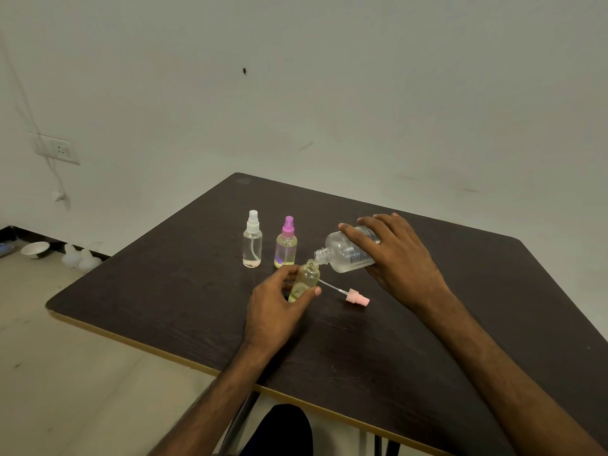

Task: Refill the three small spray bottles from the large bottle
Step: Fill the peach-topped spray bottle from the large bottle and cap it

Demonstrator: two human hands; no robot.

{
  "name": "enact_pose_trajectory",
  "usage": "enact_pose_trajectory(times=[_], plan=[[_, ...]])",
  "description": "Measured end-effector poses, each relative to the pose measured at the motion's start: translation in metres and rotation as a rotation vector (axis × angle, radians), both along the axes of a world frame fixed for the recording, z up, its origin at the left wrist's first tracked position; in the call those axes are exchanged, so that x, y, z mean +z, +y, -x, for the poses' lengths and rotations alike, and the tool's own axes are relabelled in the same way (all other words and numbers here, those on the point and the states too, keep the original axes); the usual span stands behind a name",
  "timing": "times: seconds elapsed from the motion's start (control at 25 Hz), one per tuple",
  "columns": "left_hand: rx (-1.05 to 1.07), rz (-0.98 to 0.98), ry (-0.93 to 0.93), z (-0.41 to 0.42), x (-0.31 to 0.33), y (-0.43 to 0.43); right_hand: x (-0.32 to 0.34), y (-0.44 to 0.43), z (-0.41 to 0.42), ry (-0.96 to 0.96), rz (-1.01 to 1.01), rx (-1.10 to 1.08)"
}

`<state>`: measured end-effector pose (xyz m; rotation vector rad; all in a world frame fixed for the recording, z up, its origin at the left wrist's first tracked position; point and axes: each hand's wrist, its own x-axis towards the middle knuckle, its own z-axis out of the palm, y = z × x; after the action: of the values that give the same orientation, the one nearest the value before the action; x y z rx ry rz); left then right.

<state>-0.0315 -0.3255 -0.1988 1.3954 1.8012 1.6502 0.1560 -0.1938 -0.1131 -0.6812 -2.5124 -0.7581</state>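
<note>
Right hand wrapped around large bottle, tilted, neck at mouth of small open bottle. Left hand curled around small bottle, standing on table.

Three small spray bottles stand near the middle of the frame: one with a white sprayer at the left, one with a purple sprayer just right of it, and one open-necked bottle below them; one large bottle, tilted, lies to their right; one loose pink sprayer head lies lower right of the open bottle. Two hands are counted, the left hand and the right hand; one dark table fills the lower right; one wall socket sits at the left edge, and one white bowl on the floor below it
</note>
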Motion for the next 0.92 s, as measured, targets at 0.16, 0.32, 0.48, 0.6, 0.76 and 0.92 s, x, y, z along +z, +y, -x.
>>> enact_pose_trajectory(times=[0.16,0.32,0.48,0.6,0.76,0.92], plan=[[-0.003,0.002,-0.003,-0.0001,0.0002,0.0002,-0.0006,0.0001,-0.0001,0.0,0.006,0.005],[-0.001,0.002,0.006,0.0003,-0.0006,0.0007,0.0005,-0.0004,-0.0003,-0.001,0.0,0.009],[0.0,0.005,0.008,0.0001,-0.0001,0.0007,0.0021,-0.0009,-0.0003,0.002,-0.012,0.017],[-0.002,-0.002,0.01,0.0001,-0.0001,0.0,0.0028,-0.0021,0.0001,0.002,-0.021,0.02],[0.001,-0.003,0.013,0.0006,-0.0003,0.0,0.0035,-0.0024,0.001,-0.001,-0.022,0.021],[0.0,-0.005,0.014,0.0004,-0.0002,-0.0001,0.0027,-0.0024,0.0007,-0.004,-0.018,0.014]])
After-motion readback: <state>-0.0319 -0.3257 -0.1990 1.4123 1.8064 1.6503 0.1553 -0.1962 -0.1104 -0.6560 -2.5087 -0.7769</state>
